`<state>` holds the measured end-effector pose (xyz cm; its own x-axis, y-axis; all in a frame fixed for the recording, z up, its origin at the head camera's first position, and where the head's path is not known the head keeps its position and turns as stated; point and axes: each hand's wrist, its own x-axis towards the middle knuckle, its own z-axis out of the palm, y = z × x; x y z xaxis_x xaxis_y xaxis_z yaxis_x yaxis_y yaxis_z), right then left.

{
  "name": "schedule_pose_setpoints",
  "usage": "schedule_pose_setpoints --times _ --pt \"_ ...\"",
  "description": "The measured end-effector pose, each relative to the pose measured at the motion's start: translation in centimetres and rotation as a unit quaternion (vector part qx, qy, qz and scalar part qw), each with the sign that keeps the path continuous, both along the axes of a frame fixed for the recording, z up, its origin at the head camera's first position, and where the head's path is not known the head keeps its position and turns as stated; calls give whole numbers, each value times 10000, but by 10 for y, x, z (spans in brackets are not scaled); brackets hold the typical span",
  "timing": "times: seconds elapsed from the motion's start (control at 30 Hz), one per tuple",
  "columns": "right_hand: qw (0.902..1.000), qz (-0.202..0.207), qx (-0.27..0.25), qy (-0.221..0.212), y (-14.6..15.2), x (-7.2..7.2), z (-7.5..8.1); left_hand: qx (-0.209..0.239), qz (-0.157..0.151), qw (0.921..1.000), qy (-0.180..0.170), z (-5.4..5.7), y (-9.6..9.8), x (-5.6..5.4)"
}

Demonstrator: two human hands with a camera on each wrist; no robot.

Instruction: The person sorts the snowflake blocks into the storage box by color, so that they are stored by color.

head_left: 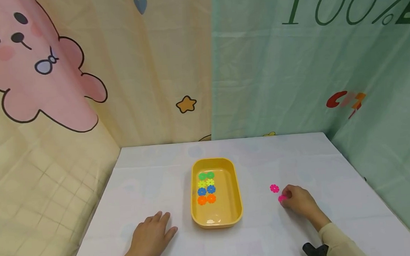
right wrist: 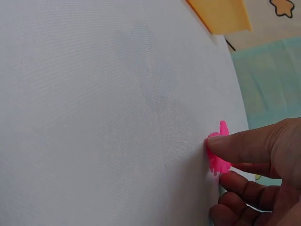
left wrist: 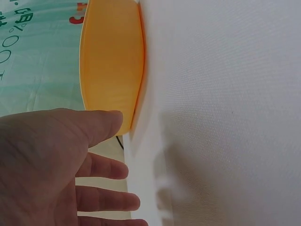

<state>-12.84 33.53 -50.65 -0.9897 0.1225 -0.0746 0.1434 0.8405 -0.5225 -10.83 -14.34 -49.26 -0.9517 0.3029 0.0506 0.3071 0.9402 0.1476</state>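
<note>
My right hand [head_left: 299, 201] pinches a pink flower-shaped plastic disc [right wrist: 217, 157] between thumb and fingers, low over the table right of the tray. A second pink disc [head_left: 274, 188] lies just beyond it on the left. To the left of the tray, my left hand [head_left: 150, 237] is palm down with its fingers spread, holding nothing. Between the hands stands the yellow tray [head_left: 229, 204]. Along its left half lie pairs of discs: green [head_left: 210, 175], yellow [head_left: 210, 182], blue [head_left: 211, 189] and, nearest me, orange [head_left: 211, 198].
A white cloth covers the table [head_left: 264, 238]. Printed curtains [head_left: 159, 68] hang behind it and at both sides. A black strap-like piece [head_left: 315, 251] is at my right sleeve [head_left: 340, 243].
</note>
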Motion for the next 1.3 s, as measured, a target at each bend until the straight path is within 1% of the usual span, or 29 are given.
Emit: schedule_pose_setpoints --times 0.17,0.27,0.33,0.43,0.53,0.73,0.9,1.13,1.3 --pt "9998 -32 -194 4 -1 4 0 -14 -46 10000 -32 0 -2 0" --pt "9988 -130 -448 -122 -2 6 -1 -20 -64 10000 -44 -1 -3 0" --pt "9966 -228 -751 -262 -3 9 -2 -10 -55 10000 -67 -1 -3 0" --pt "9902 -350 -1286 -413 -4 11 -3 10 -38 10000 -78 -2 -4 1" --pt "9833 -361 -1729 -444 -6 13 -1 26 -34 10000 -54 -2 -5 1" --pt "9746 -257 -2194 -383 -11 10 8 29 -26 10000 -40 -2 -5 2" --pt "9630 -298 -2645 -417 -15 8 16 23 -17 10000 -92 -2 -4 2" --pt "9466 -328 -3169 -491 -17 5 22 24 10 9997 -250 -1 -3 1" --pt "9363 -259 -3470 -468 -20 1 27 26 17 9996 -284 0 -2 2"
